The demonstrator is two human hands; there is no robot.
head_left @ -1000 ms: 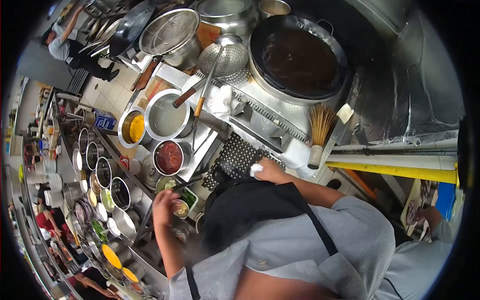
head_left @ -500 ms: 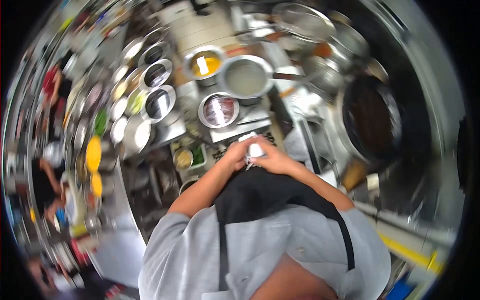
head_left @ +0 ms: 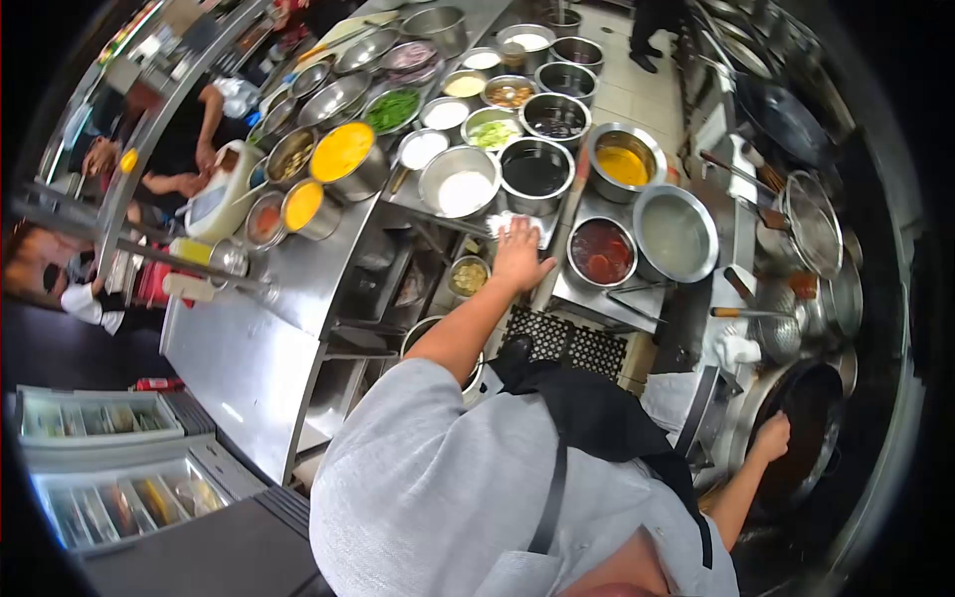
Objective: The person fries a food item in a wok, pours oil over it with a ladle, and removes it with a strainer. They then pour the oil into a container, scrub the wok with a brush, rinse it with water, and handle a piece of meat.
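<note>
My left hand (head_left: 520, 255) reaches forward with fingers spread, over a whitish crumpled patch (head_left: 515, 225) that looks like a cloth or paper at the counter's edge. Just beyond it stand a steel bowl of dark liquid (head_left: 537, 171) and a bowl of white powder or paste (head_left: 466, 191). A pot of red sauce (head_left: 602, 251) is to its right. Far to the right, my right hand (head_left: 773, 435) is closed above the near side of a large dark wok (head_left: 811, 423). What its fingers hold, if anything, is hidden.
Several ingredient bowls cover the counter. Tall pots of yellow liquid (head_left: 348, 159) stand left, near a steel table (head_left: 244, 348). Strainers (head_left: 814, 224) and ladles lie right. Another person's arm (head_left: 207, 129) shows at far left. A perforated mat (head_left: 567, 341) lies on the floor.
My hands, earlier together around a small white thing before my apron, have parted. The left went forward to the counter, the right out to the wok. The view has turned left.
</note>
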